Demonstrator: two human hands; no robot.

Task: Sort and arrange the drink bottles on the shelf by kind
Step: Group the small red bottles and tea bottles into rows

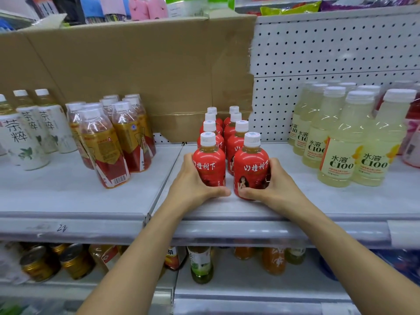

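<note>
In front of the cardboard box (pixel 141 71), on the shelf (pixel 68 194), red bottles (pixel 234 144) stand in two rows running back toward it. The left hand (pixel 195 189) grips the left front bottle (pixel 210 163), fingers (pixel 189 160) curled round its body. The right hand (pixel 272 187) grips the right front bottle (pixel 251 165) the same way. Pale yellow bottles (pixel 341 142) stand right of the box.

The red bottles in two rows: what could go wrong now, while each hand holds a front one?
1. The front red bottles, gripped by the left hand and the right hand, stand near the shelf edge; a pull forward might drop them.
2. The red bottles behind stand close; a hard push back could topple them.
</note>
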